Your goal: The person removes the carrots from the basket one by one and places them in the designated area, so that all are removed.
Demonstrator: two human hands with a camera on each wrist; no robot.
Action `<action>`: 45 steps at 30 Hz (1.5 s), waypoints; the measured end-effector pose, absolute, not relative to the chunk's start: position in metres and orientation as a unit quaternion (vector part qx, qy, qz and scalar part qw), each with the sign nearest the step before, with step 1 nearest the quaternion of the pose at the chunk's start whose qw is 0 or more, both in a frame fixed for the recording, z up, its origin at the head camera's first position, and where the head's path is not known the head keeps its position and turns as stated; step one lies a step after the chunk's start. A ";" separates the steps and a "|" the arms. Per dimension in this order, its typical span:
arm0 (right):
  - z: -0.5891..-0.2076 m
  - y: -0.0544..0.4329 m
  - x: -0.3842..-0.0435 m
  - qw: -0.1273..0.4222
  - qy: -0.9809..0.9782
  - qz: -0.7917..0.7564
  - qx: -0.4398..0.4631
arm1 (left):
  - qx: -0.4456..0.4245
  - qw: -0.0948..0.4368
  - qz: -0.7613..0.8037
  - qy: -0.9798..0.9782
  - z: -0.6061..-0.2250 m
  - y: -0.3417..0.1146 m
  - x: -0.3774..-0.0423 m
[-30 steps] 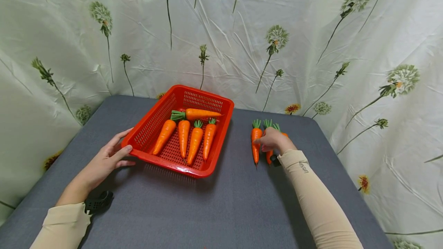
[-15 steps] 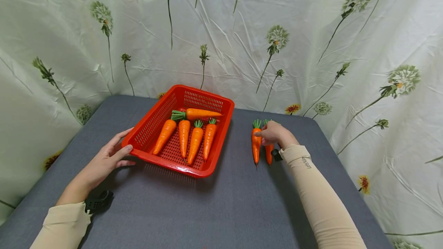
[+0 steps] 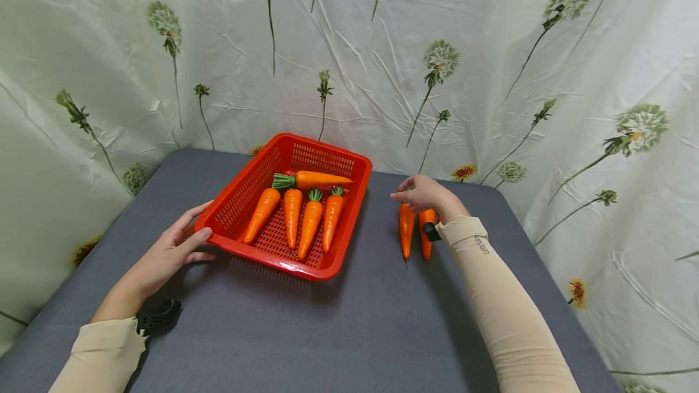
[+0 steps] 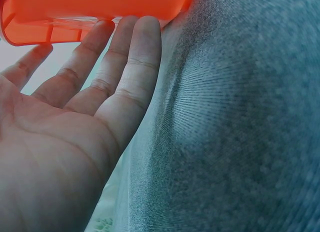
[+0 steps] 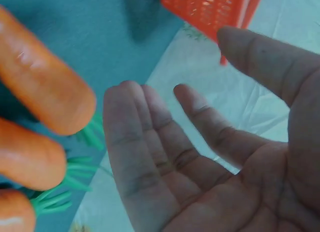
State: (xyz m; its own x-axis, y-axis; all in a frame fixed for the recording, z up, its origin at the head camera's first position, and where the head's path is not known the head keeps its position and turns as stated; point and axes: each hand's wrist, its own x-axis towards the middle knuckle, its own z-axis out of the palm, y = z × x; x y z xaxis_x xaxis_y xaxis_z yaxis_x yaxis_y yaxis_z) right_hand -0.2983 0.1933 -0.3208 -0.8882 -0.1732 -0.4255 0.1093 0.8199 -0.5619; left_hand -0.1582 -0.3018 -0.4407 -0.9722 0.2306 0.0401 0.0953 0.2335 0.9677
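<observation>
Your left hand (image 3: pixel 173 250) is resting spread against the red basket's (image 3: pixel 236 199) near corner on the grey counter (image 3: pixel 349 320); your right hand (image 3: pixel 423 194) is hovering spread and empty over the loose carrots (image 3: pixel 406 229) beside the basket.

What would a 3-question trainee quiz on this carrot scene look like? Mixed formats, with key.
1. How many carrots lie inside the red basket?
2. True or false: the right hand grips a carrot.
3. The left hand touches: A) a loose carrot, B) the basket's near-left corner, C) the curtain.

Key
1. Five: four side by side, one carrot lying crosswise behind them.
2. False. The hand hovers open over the green tops of the loose carrots on the grey table; the right wrist view shows an empty palm.
3. B.
</observation>
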 end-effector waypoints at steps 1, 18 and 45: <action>-0.320 0.191 -0.300 0.236 0.923 -0.303 -0.026 | 0.103 0.055 0.611 0.783 -0.441 -0.302 -0.158; -0.306 0.143 -0.322 0.187 0.909 -0.342 -0.143 | 0.100 0.058 0.620 0.776 -0.441 -0.303 -0.159; -0.315 0.083 -0.350 0.233 0.874 -0.370 -0.213 | 0.101 0.058 0.625 0.772 -0.439 -0.303 -0.160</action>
